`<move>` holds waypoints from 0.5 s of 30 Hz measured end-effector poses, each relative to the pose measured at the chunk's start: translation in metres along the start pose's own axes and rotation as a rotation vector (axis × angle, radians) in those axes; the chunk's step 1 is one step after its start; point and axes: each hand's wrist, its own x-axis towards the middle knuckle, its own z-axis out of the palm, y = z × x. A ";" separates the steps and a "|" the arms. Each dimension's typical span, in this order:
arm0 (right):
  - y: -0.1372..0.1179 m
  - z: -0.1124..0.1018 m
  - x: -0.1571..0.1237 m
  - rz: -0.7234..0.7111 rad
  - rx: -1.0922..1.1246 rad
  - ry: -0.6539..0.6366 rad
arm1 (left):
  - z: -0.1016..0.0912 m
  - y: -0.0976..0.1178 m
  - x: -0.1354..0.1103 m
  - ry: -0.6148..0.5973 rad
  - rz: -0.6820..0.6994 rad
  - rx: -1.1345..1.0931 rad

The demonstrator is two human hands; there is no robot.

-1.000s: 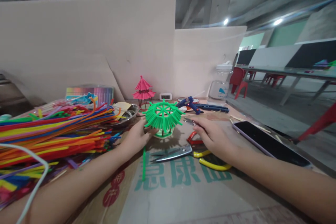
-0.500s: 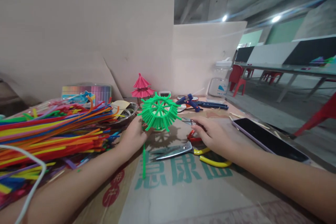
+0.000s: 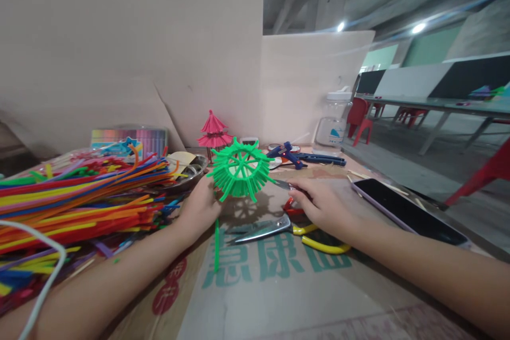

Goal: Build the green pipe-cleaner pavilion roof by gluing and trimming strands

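My left hand (image 3: 202,204) is closed on the near left side of a green pipe-cleaner wheel (image 3: 241,170), with spokes in its middle and short stems fanning out around the rim. A loose green pipe cleaner (image 3: 217,247) hangs down below that hand. My right hand (image 3: 319,202) is closed on a slim pointed metal tool (image 3: 282,184), its kind unclear, with the tip at a green stem on the wheel's right edge. Beneath the right hand, scissors with yellow handles (image 3: 326,245) lie on the table, blades pointing left. A red handle (image 3: 292,207) shows beside them, partly hidden.
Bundles of coloured pipe cleaners (image 3: 79,202) cover the left side, near a metal bowl (image 3: 195,170). Behind stand a pink pipe-cleaner pagoda (image 3: 213,133), a blue glue gun (image 3: 289,155) and a clear bottle (image 3: 331,125). A phone (image 3: 406,212) lies right; a white cable (image 3: 56,271) crosses left.
The metal tool's prongs looked apart before and now look together at the green stem. The wheel has tilted slightly and shifted a little left with my left hand.
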 end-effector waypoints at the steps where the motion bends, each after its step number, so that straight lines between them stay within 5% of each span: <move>1: 0.000 0.000 0.000 0.005 0.001 0.000 | 0.000 0.000 0.000 -0.017 0.018 0.029; 10: -0.003 -0.002 0.001 0.007 0.067 0.033 | 0.000 0.000 0.001 -0.066 0.036 0.064; 15: -0.012 -0.004 0.000 0.132 0.281 -0.035 | 0.001 0.007 0.002 -0.102 0.101 0.043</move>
